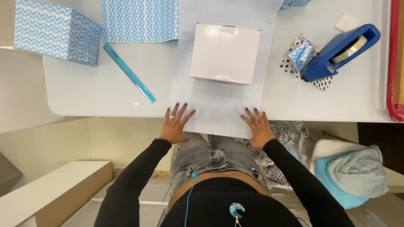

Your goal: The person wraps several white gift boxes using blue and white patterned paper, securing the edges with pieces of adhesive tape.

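White desk (97, 90), smooth top with rounded corner, carries all items. Pale sheet of wrapping paper (219, 103), faint chevron print, runs from the far edge down the middle and hangs slightly over the near edge. White box (225, 52), closed, sits on the sheet near its centre, well apart from both hands. Left hand (174, 124) lies flat on the near left corner of the sheet, fingers spread, palm down; the grip is fully open and holds nothing. Right hand (257, 126) likewise flat on the near right edge of the sheet, fingers spread, grip open, nothing held. Between hands and box only bare paper; nothing stands in the way. Left of the sheet: blue ruler (129, 72) lying diagonally on the desk, near the left hand but not touching. Far left corner: box wrapped in blue chevron paper (54, 31). Beside it, a flat piece of blue chevron paper (139, 20), touching the pale sheet's edge. Right of the sheet: blue tape dispenser (341, 51), with a small wrapped parcel (301, 55) and dotted paper scraps just beside it. Small white square (347, 21) at far right. Red edge (394, 63) at frame right. Below the desk: pale floor, cardboard box (54, 197) at lower left, blue and grey cloth (353, 172) at lower right.
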